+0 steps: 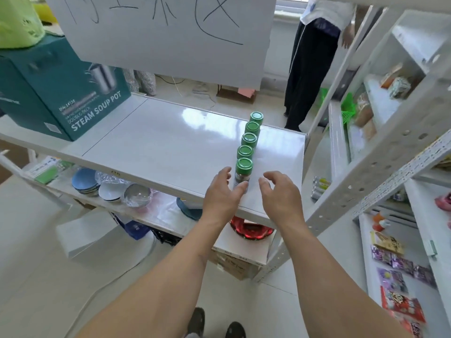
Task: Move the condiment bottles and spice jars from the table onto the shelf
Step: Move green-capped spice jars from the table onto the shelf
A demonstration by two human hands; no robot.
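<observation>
Several green-capped spice jars stand in a straight row on the white shelf point(170, 147), running from the far jar point(256, 117) to the nearest jar point(243, 167) close to the shelf's front edge. My left hand point(223, 193) is at the nearest jar's left side, thumb touching its base, fingers spread and not closed around it. My right hand point(278, 191) hovers just right of that jar, fingers curled and apart, holding nothing.
A teal steam soup pot box point(61, 93) sits at the shelf's left end. A white sign point(166, 32) hangs above. Bowls point(85, 181) lie on the lower level. A second rack point(390, 142) with snacks stands to the right. A person point(312, 64) stands behind.
</observation>
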